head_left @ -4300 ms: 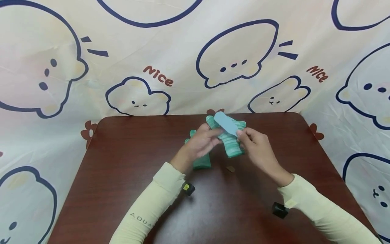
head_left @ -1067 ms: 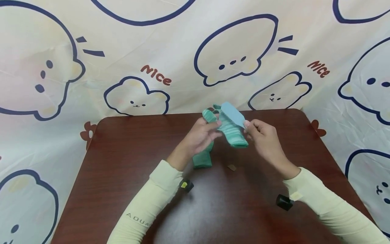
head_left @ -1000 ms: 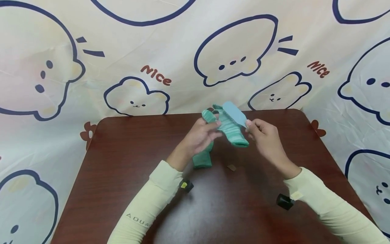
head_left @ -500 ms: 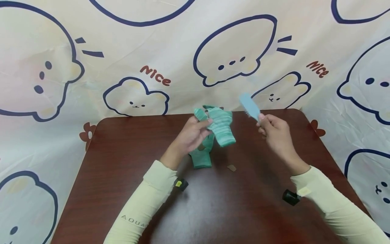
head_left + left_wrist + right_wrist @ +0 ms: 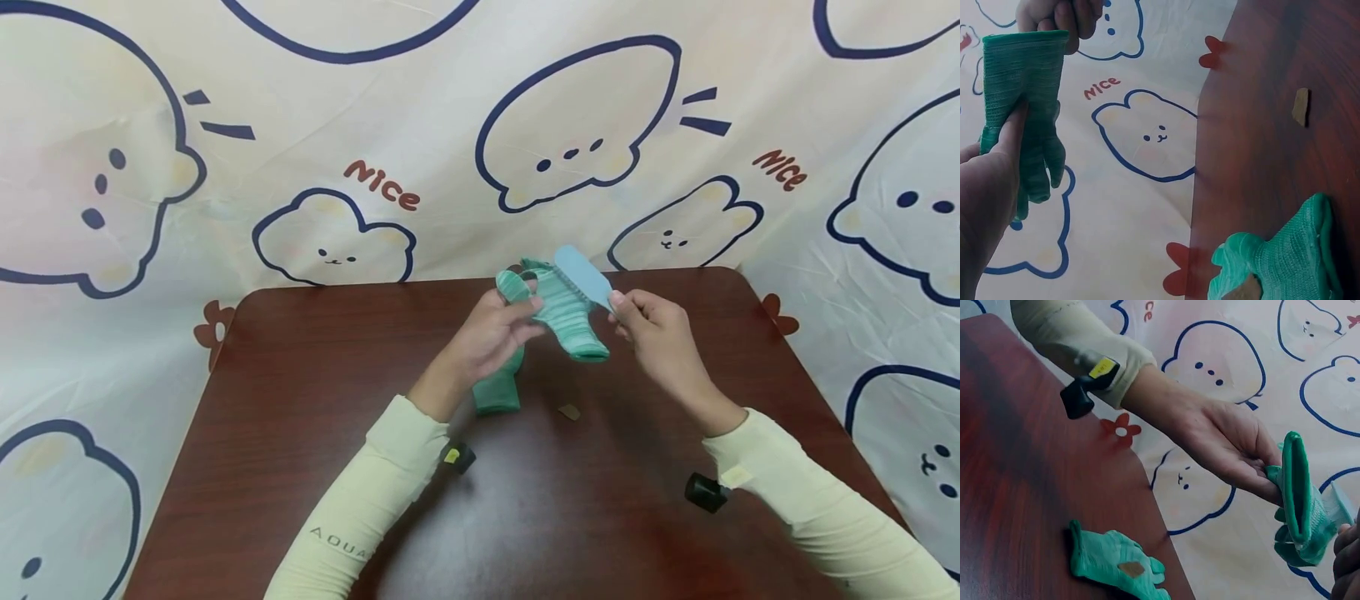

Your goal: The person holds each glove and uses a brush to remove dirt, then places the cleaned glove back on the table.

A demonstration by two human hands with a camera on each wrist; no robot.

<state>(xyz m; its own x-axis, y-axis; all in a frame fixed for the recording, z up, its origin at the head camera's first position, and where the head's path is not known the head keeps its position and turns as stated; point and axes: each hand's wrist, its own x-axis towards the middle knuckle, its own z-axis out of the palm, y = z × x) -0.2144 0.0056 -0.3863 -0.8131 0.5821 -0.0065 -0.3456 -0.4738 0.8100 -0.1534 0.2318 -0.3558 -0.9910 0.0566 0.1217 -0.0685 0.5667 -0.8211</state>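
Note:
My left hand (image 5: 487, 337) pinches a green striped knit glove (image 5: 567, 321) near its thumb, holding it up above the table. In the left wrist view the glove (image 5: 1032, 81) hangs with its cuff upward. My right hand (image 5: 667, 346) grips the handle end of a light blue brush (image 5: 581, 273). Its bristles lie along the glove's right side, facing the knit. Below, a second green glove (image 5: 497, 393) lies on the table, partly covered by my left hand in the head view. A brown piece (image 5: 1130, 569) shows on that glove in the right wrist view.
A small brown scrap (image 5: 569, 412) lies on the dark wooden table (image 5: 300, 417). Behind the table's far edge hangs a cloth (image 5: 450, 108) with cartoon outlines. A black camera (image 5: 459, 458) sits at my left wrist, another camera (image 5: 707, 492) at my right.
Half a second ago the brush was lifted away to the right; now it is back against the glove. My left hand has shifted slightly right with the glove, which is tilted differently.

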